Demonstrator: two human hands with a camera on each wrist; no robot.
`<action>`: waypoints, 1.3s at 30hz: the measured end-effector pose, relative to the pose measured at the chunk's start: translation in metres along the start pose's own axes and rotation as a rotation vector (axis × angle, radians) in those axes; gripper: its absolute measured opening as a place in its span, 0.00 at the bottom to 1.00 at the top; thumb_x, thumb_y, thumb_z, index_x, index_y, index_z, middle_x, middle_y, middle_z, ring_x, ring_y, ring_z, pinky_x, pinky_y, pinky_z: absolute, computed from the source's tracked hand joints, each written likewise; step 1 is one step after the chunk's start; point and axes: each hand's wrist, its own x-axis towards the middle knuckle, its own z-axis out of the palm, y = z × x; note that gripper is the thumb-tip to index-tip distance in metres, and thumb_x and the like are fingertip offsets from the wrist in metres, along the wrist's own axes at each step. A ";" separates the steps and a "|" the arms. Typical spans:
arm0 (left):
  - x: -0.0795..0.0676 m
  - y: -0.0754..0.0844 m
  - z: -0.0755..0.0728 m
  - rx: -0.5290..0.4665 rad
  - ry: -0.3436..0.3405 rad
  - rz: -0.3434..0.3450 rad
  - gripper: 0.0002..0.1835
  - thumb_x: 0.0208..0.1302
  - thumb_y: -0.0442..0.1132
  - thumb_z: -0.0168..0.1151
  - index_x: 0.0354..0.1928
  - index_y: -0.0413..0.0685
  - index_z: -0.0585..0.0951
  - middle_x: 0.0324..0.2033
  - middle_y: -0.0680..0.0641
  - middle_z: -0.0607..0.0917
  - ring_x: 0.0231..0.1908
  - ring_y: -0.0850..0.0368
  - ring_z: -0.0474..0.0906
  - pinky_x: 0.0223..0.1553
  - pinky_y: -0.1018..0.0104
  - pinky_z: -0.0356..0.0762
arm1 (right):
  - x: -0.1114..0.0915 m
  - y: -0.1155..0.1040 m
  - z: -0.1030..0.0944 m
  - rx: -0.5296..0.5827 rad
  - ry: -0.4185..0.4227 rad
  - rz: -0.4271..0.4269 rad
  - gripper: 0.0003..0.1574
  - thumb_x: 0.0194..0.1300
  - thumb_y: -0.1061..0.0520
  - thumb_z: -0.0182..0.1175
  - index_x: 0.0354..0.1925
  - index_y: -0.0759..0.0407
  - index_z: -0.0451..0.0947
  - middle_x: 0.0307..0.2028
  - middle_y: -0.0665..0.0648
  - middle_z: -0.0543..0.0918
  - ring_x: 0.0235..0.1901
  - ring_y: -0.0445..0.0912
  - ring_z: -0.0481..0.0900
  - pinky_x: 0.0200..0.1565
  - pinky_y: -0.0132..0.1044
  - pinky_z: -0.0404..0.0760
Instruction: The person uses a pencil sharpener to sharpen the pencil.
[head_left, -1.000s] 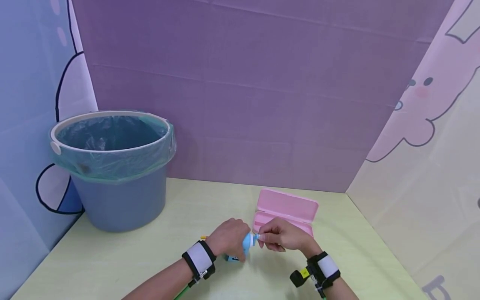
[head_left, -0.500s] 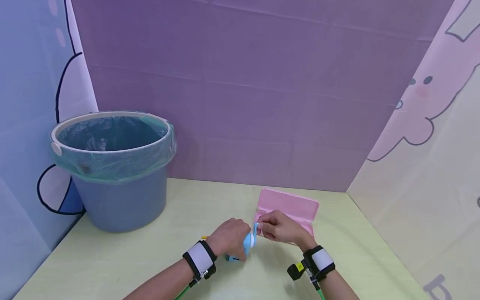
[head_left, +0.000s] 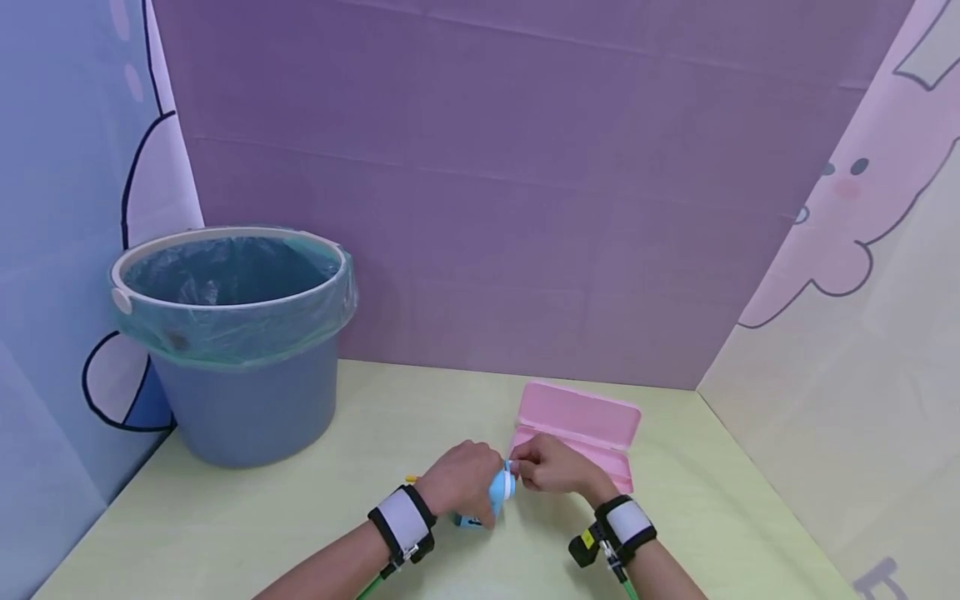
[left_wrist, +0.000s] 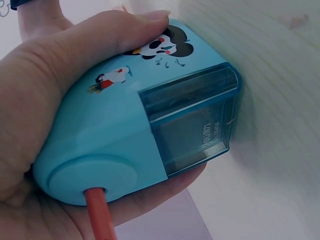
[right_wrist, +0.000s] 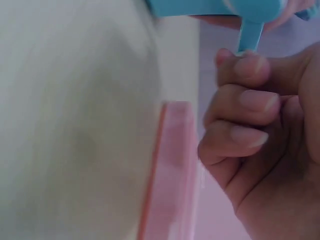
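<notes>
My left hand (head_left: 461, 477) grips a light blue crank pencil sharpener (left_wrist: 117, 125) with cartoon prints and a see-through shavings drawer (left_wrist: 195, 120). The thumb lies along its printed side, the other fingers under the opposite side. From the round hole in its front sticks a reddish pencil (left_wrist: 100, 212); its tip is hidden inside. On the sharpener's other end, my right hand (head_left: 555, 467) pinches the end of the blue crank handle (right_wrist: 250, 36) between thumb and index finger, the remaining fingers curled.
Just behind the right hand lies an open pink pencil case (head_left: 581, 412), lid tilted back. A blue bucket (head_left: 251, 408) lined with a green plastic bag stands at the back left. Purple cloth (head_left: 487, 208) hangs behind the pale table (head_left: 390, 417).
My right hand has circled with the crank: up and left, then slightly down, so the crank points another way now. The left hand and sharpener stay nearly in place.
</notes>
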 end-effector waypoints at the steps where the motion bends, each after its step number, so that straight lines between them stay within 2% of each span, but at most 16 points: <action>1: -0.001 0.000 0.000 -0.003 0.001 0.002 0.24 0.35 0.52 0.82 0.32 0.53 0.79 0.23 0.58 0.75 0.25 0.62 0.70 0.28 0.69 0.72 | 0.000 0.000 0.003 -0.020 -0.022 0.000 0.15 0.69 0.62 0.51 0.27 0.60 0.79 0.15 0.45 0.68 0.14 0.37 0.62 0.19 0.28 0.60; 4: -0.003 -0.001 0.001 -0.002 0.013 0.020 0.22 0.35 0.50 0.82 0.30 0.53 0.79 0.22 0.59 0.75 0.24 0.63 0.70 0.27 0.70 0.71 | -0.001 0.002 0.012 -0.048 -0.093 0.021 0.14 0.67 0.62 0.52 0.25 0.59 0.79 0.13 0.45 0.70 0.13 0.36 0.63 0.17 0.28 0.62; 6: -0.005 -0.001 0.003 -0.004 0.018 0.027 0.21 0.35 0.50 0.82 0.29 0.54 0.79 0.21 0.59 0.75 0.24 0.63 0.70 0.27 0.70 0.71 | -0.003 0.000 0.017 -0.039 -0.150 0.065 0.15 0.67 0.60 0.53 0.25 0.59 0.80 0.13 0.46 0.71 0.12 0.37 0.64 0.16 0.28 0.63; 11: -0.005 -0.002 0.004 -0.016 0.017 0.027 0.21 0.34 0.49 0.82 0.26 0.55 0.78 0.20 0.59 0.74 0.23 0.63 0.70 0.25 0.71 0.71 | -0.009 -0.011 0.018 -0.072 -0.265 0.152 0.16 0.68 0.55 0.56 0.24 0.55 0.81 0.12 0.47 0.74 0.11 0.38 0.67 0.15 0.29 0.65; 15: -0.003 -0.001 0.001 0.009 0.019 0.027 0.21 0.33 0.49 0.82 0.24 0.54 0.77 0.19 0.58 0.75 0.21 0.63 0.70 0.24 0.71 0.70 | -0.015 -0.017 0.016 -0.063 -0.305 0.144 0.17 0.69 0.55 0.55 0.24 0.55 0.82 0.12 0.48 0.74 0.11 0.39 0.67 0.16 0.30 0.66; 21: 0.000 0.001 -0.004 0.028 -0.003 0.003 0.22 0.36 0.50 0.82 0.26 0.52 0.77 0.19 0.57 0.75 0.21 0.62 0.70 0.24 0.71 0.70 | -0.020 -0.018 0.015 -0.069 -0.266 0.102 0.18 0.71 0.56 0.53 0.24 0.55 0.81 0.12 0.49 0.74 0.11 0.38 0.67 0.15 0.29 0.66; 26: -0.001 -0.001 -0.002 0.019 -0.029 -0.017 0.23 0.36 0.52 0.82 0.28 0.52 0.77 0.19 0.57 0.75 0.21 0.62 0.70 0.24 0.70 0.69 | -0.019 -0.016 0.019 -0.070 -0.260 0.066 0.19 0.72 0.55 0.53 0.23 0.58 0.78 0.12 0.48 0.71 0.11 0.37 0.65 0.17 0.27 0.64; 29: -0.002 -0.003 -0.002 -0.011 -0.042 -0.016 0.26 0.35 0.55 0.82 0.30 0.53 0.77 0.21 0.58 0.75 0.23 0.62 0.70 0.25 0.69 0.70 | -0.021 -0.015 0.020 -0.056 -0.256 0.045 0.18 0.72 0.55 0.54 0.25 0.60 0.76 0.14 0.48 0.70 0.12 0.37 0.65 0.17 0.27 0.64; 31: -0.004 -0.004 -0.004 -0.072 -0.060 -0.012 0.27 0.36 0.56 0.81 0.33 0.53 0.76 0.23 0.58 0.76 0.24 0.62 0.72 0.26 0.69 0.71 | -0.025 -0.015 0.019 -0.044 -0.240 0.056 0.14 0.71 0.55 0.55 0.28 0.60 0.77 0.15 0.49 0.72 0.13 0.37 0.66 0.18 0.28 0.66; 35: -0.007 -0.006 -0.010 -0.201 -0.092 -0.018 0.34 0.37 0.61 0.79 0.46 0.54 0.77 0.31 0.57 0.77 0.31 0.62 0.74 0.31 0.67 0.75 | -0.034 -0.015 0.009 -0.020 -0.180 0.075 0.05 0.70 0.57 0.56 0.40 0.57 0.77 0.23 0.53 0.79 0.19 0.42 0.73 0.20 0.31 0.72; 39: -0.011 -0.017 -0.022 -0.280 -0.102 -0.026 0.47 0.40 0.66 0.75 0.63 0.54 0.71 0.45 0.53 0.79 0.42 0.59 0.75 0.41 0.62 0.77 | -0.037 -0.019 -0.009 -0.073 -0.079 0.019 0.08 0.69 0.58 0.57 0.47 0.56 0.77 0.32 0.55 0.82 0.28 0.48 0.80 0.26 0.35 0.78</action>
